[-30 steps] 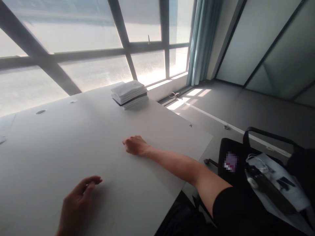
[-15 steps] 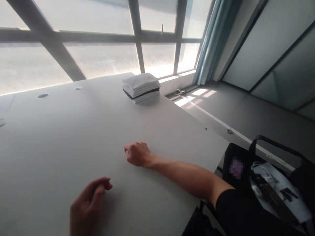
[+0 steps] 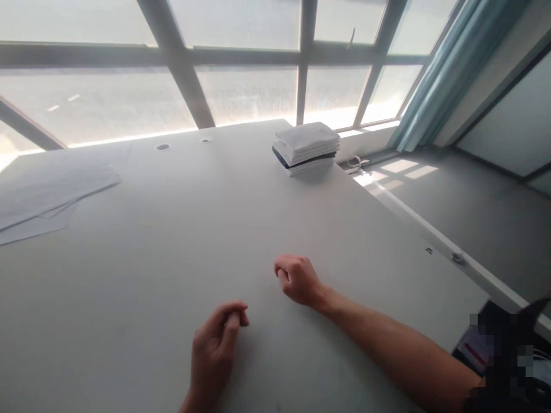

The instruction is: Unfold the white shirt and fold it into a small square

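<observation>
Stack of folded white cloths sits at the far edge of the bench, on the window side, near the far right corner. From the right hand it lies almost straight ahead, a touch right, well apart. Right hand is the nearer one; left hand is lower and closer to the body, stack ahead of it and to its right. Stack's longer side looks to run roughly left-right, across the reach, slightly skewed. One dark layer shows low in the pile. Right hand curled into a loose fist; left hand curled too, thumb against bent fingers. No object visible in either; palm contents can't be told. Papers lie far left, well apart from both hands.
</observation>
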`<state>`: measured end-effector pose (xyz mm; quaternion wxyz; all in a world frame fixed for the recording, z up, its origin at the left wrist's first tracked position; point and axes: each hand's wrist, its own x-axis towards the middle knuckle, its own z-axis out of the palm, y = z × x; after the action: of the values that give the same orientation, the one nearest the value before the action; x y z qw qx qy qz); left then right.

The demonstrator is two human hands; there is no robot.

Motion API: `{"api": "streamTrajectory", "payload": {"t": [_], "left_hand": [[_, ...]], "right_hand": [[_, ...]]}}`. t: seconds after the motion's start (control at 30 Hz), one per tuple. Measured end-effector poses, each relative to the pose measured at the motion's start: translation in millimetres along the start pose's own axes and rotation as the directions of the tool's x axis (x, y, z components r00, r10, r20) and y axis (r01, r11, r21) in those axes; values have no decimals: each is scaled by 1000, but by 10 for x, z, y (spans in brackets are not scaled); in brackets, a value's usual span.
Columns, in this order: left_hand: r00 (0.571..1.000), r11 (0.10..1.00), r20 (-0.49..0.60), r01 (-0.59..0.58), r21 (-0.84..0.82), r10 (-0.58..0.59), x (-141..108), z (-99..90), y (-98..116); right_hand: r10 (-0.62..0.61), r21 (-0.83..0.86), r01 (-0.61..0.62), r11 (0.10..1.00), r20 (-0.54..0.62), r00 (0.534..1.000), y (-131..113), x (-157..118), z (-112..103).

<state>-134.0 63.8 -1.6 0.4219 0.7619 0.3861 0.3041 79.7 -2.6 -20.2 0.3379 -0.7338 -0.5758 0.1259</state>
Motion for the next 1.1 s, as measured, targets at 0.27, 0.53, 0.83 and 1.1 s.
{"api": "streamTrajectory", "payload": {"t": [0.27,0.53,0.83,1.1], "left_hand": [[999,999,-10,-37,-31,36,49,118,61],[997,998,75,-18,65,13,47,85,29],[992,990,123,-25,142,8,58,67,-7],[979,956,191,-126,265,76,108,100,-165]], "right_hand": [[-82,76,82,994,-7,997,-57,36,-65],[-15,106,14,994,11,1000,66,114,-55],[25,104,-36,994,102,995,28,123,-78],[53,135,-58,989,38,998,92,187,-4]]}}
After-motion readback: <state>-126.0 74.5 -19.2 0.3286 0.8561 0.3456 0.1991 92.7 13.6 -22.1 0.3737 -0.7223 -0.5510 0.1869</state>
